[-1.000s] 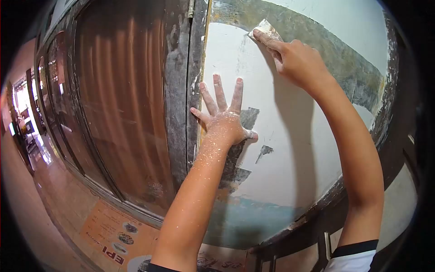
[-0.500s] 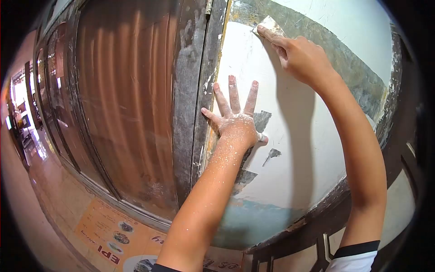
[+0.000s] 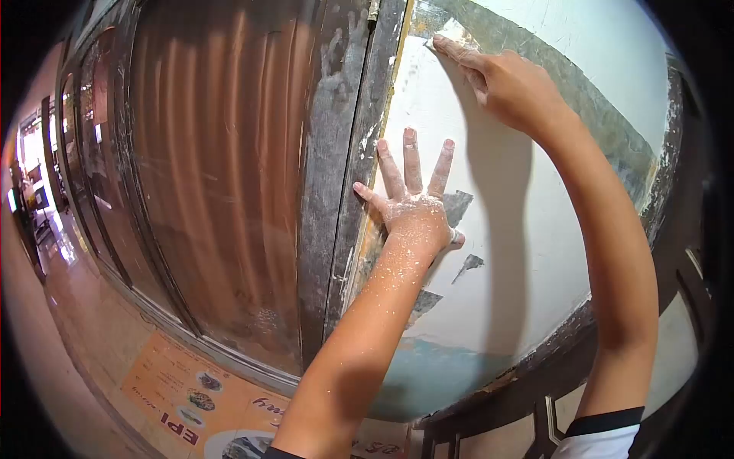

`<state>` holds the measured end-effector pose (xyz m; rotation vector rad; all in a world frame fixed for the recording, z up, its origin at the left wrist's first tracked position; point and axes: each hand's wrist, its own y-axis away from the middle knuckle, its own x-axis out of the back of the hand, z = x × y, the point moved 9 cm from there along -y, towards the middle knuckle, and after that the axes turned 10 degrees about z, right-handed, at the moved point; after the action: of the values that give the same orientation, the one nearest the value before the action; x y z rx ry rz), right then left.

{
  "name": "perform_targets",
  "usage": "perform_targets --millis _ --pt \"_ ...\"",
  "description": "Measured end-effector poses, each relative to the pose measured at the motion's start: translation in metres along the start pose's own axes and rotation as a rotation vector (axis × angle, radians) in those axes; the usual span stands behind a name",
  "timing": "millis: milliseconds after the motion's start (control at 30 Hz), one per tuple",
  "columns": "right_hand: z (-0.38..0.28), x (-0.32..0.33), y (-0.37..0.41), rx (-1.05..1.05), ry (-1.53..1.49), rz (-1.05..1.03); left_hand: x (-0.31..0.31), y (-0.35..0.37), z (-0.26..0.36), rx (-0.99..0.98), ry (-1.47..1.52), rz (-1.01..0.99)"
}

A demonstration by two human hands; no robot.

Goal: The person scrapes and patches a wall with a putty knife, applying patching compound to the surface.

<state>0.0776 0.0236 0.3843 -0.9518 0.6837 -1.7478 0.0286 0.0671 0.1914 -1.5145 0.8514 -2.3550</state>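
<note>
My left hand (image 3: 415, 208) presses flat against a wall panel, fingers spread wide and dusted with white powder. White coating (image 3: 501, 275) covers much of the panel around it, with grey bare patches (image 3: 469, 265) beside and below the thumb. Higher up, my right hand (image 3: 508, 86) is closed on a thin, flat scraper (image 3: 456, 30) smeared with white. The scraper lies against the wall at the upper edge of the white coating, where a grey strip (image 3: 566, 84) begins. My fingers hide part of the scraper.
Left of the panel stands a worn dark door frame (image 3: 329, 168) with a glazed, brown-curtained panel (image 3: 222, 176). An orange printed banner (image 3: 172, 382) lies on the floor below. Dark wooden trim (image 3: 562, 333) borders the panel's lower right.
The view has shifted slightly, so the panel and left hand appear a little farther right. The right hand has moved slightly down and left on the wall with the scraper, still gripping it.
</note>
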Motion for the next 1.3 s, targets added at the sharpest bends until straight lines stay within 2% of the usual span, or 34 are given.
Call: perform_targets --millis 233,433,500,567,633,767,967,1300 --pt "-0.008 -0.006 -0.011 0.029 0.016 -0.038 0.001 0.001 0.000 -0.007 0.012 0.007" --pt "-0.015 -0.013 -0.023 0.072 -0.023 0.029 0.003 0.000 0.000 -0.008 0.020 -0.005" --pt "-0.015 -0.017 -0.027 0.033 0.006 -0.051 0.002 0.002 -0.001 0.004 0.002 -0.063" --pt "-0.017 -0.009 -0.019 0.069 -0.002 -0.039 0.000 0.001 -0.001 0.018 0.004 -0.048" --pt "-0.009 0.000 -0.007 0.008 -0.125 -0.036 0.005 0.003 0.001 0.014 0.025 0.002" --pt "0.055 0.004 0.019 -0.034 -0.098 0.023 0.005 0.002 0.001 0.041 0.006 -0.021" --pt "0.144 0.023 0.105 -0.077 -0.023 -0.081 0.001 -0.001 0.000 0.084 -0.026 0.012" --pt "0.232 0.033 0.220 -0.104 0.073 -0.254 0.000 0.000 0.000 0.129 -0.032 0.052"
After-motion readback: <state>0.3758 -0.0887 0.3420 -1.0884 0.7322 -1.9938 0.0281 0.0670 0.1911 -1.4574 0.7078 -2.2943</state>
